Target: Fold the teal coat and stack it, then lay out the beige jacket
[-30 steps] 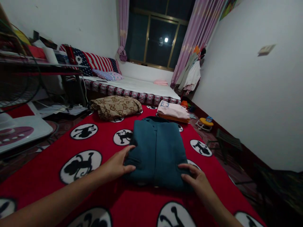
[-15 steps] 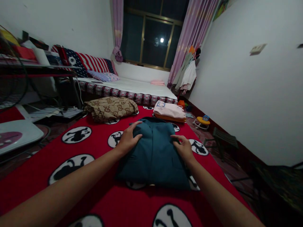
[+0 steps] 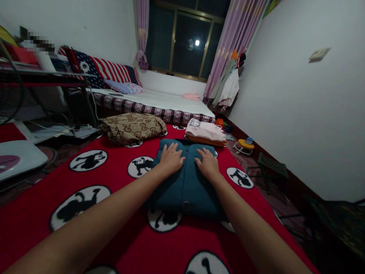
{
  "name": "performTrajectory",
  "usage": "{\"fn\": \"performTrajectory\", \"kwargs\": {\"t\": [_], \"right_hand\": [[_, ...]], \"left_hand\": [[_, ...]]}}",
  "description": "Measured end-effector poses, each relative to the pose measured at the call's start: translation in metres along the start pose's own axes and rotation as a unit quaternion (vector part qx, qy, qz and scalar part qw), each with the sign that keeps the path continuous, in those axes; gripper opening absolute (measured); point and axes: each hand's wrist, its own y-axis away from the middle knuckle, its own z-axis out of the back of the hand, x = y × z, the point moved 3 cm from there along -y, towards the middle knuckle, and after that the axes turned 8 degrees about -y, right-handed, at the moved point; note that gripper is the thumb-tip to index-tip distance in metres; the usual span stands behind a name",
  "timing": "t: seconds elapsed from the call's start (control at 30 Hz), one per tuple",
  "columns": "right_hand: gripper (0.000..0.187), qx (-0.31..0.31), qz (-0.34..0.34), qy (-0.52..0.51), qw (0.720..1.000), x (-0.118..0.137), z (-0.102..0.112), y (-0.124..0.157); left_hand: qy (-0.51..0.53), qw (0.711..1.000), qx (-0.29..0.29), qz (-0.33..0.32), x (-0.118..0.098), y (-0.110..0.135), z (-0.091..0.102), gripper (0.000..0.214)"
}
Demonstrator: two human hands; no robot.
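Teal garment [image 3: 195, 187] beneath spread fingers [image 3: 172, 147]

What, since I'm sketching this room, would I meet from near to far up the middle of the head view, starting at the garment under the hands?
Folded teal garment → folded pale pink garment → bed → window.

Single head-worn cam, looks fwd & slightly down from over near part of red blanket [image 3: 137, 243]. Forearms [image 3: 108, 213] run in from near left & near right, close; hands [image 3: 171, 158] mid-dist. Wide FOV: far = bed [image 3: 159, 97] & window [image 3: 185, 55]; left = tabletop [image 3: 76, 75]; right = pale wall [image 3: 285, 95].
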Motion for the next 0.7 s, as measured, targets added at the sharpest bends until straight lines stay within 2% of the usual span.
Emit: {"fn": "performTrajectory", "kwargs": {"t": [0.1, 0.23, 0.33, 0.5, 0.57, 0.7], "right_hand": [[0.051, 0.055, -0.039, 0.006, 0.998, 0.004, -0.026, -0.011], [0.048, 0.057, -0.035, 0.018, 0.998, -0.002, -0.048, -0.017], [0.047, 0.039, -0.024, 0.026, 0.999, -0.003, -0.050, -0.013], [0.037, -0.032, 0.016, 0.035, 0.999, 0.011, -0.035, -0.009], [0.035, -0.008, -0.005, 0.021, 1.000, 0.016, -0.032, -0.017], [0.042, 0.045, -0.092, -0.022, 0.994, 0.022, -0.031, -0.045]], "left_hand": [[0.031, 0.998, 0.050, 0.023, -0.009, -0.003, -0.031, 0.050], [0.042, 0.998, 0.039, 0.025, -0.009, -0.003, -0.052, 0.049], [0.041, 0.998, 0.031, 0.022, -0.008, -0.003, -0.053, 0.049], [0.038, 0.999, 0.011, 0.021, -0.009, 0.000, -0.052, 0.049], [0.038, 0.999, 0.006, 0.018, -0.009, 0.001, -0.052, 0.049], [0.039, 0.999, 0.013, 0.022, -0.008, 0.002, -0.051, 0.049]]}}
